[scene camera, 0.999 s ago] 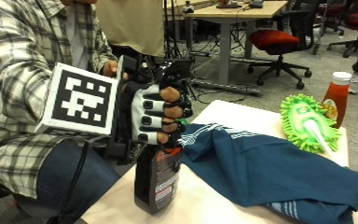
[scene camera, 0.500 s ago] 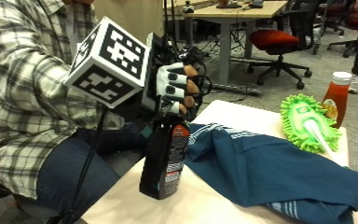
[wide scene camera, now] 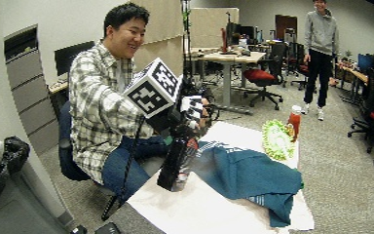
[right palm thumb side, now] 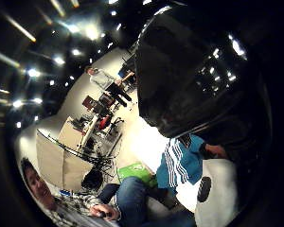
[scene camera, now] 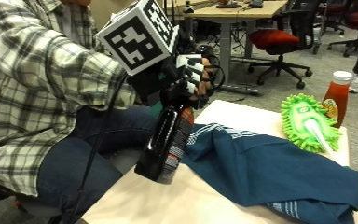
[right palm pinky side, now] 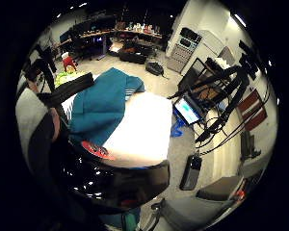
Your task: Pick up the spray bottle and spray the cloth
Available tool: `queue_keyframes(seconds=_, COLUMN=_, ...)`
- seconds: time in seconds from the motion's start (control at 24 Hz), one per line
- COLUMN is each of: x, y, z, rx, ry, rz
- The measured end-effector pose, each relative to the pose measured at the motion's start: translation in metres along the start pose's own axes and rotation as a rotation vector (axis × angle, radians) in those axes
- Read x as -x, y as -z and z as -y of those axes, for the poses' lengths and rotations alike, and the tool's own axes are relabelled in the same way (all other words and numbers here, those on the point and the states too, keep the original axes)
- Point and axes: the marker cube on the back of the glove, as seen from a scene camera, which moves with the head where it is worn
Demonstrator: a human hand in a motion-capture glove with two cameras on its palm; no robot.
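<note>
In the outside view my gloved right hand (scene camera: 189, 80) grips the head of a black spray bottle (scene camera: 165, 145). The bottle hangs tilted, its base just above the near edge of the white table (scene camera: 185, 200). A teal cloth (scene camera: 272, 170) lies crumpled on the table right beside the bottle. The wide outside view shows the same: the hand (wide scene camera: 191, 109), the bottle (wide scene camera: 176, 160), the cloth (wide scene camera: 247, 173). The bottle's dark body (right palm pinky side: 111, 180) fills much of the little finger side palm view, with the cloth (right palm pinky side: 103, 106) beyond it. It also fills the thumb side palm view (right palm thumb side: 189, 71).
A green fluffy duster head (scene camera: 309, 122) lies at the far end of the table, next to a red ketchup bottle (scene camera: 337, 95). Desks and office chairs (scene camera: 281, 39) stand behind. The person's knees are close against the table's near edge.
The hand has risen with the spray bottle. The bottle stood upright on the table, and now hangs tilted off its surface.
</note>
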Motion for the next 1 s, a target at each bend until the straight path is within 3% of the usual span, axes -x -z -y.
queue_keyframes(seconds=1.0, x=0.06, y=-0.064, z=-0.001, rx=0.36, ry=0.43, rz=-0.555)
